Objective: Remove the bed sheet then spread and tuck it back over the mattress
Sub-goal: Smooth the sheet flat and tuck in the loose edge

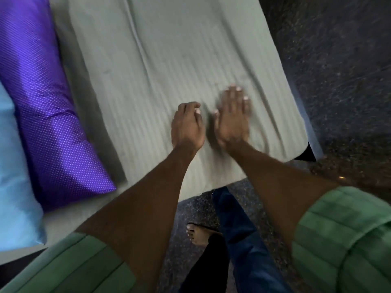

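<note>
Mattress (307, 154), dark corner bare at near right, sits on speckled dark floor (338, 70). Grey-green bed sheet (169, 60) lies wrinkled over it. Purple dotted pillow (42, 92) and light blue pillow (14, 187) lie along its left side.

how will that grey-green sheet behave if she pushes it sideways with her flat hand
The sheet is probably floppy: it already lies in ripples and long creases. Pushed by the flat right hand, it would likely bunch, not slide whole. It looks light, draping limply over the mattress edge.
</note>
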A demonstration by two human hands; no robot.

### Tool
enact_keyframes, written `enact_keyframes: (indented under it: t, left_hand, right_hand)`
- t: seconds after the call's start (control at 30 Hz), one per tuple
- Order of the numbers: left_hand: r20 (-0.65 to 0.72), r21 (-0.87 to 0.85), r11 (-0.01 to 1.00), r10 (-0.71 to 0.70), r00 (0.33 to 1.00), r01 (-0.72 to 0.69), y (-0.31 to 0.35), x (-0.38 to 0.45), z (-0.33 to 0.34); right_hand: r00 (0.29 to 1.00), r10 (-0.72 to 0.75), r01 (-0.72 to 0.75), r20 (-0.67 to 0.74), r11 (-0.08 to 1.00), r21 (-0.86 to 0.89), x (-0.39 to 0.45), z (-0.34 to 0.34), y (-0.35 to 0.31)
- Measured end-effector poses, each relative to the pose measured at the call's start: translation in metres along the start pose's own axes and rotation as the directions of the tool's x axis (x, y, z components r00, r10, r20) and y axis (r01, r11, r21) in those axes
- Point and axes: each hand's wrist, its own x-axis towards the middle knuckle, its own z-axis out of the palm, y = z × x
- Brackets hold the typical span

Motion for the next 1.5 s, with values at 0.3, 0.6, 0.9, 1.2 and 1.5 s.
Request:
enact_keyframes:
  t: [0.3,0.6,0.9,1.2,1.5]
  left_hand:
    - [-0.198,0.154,0.982,-0.076,0.977,0.108,-0.037,0.083,-0.042]
    - [-0.103,0.125,0.983,-0.123,0.987,0.135,-0.058,0.12,-0.061]
    - [-0.137,0.209,0.961,-0.155,0.978,0.181,-0.089,0.161,-0.069]
    - [-0.092,0.176,0.984,-0.008,0.996,0.024,-0.096,0.223,-0.089]
    - [-0.071,0.2,0.979,0.062,0.996,-0.047,-0.117,0.297,-0.11]
  right_hand:
    - [0.698,-0.698,0.698,0.159,0.713,0.066,0.088,0.007,-0.038]
    - [0.971,-0.221,0.222,-0.092,0.975,0.004,0.15,0.008,-0.062]
    - [0.725,-0.68,0.688,0.108,0.724,-0.051,0.216,0.031,-0.085]
    - [0.927,-0.361,0.365,-0.102,0.931,0.02,0.236,0.02,-0.15]
    - [0.883,-0.467,0.458,-0.047,0.879,-0.131,0.319,0.032,-0.138]
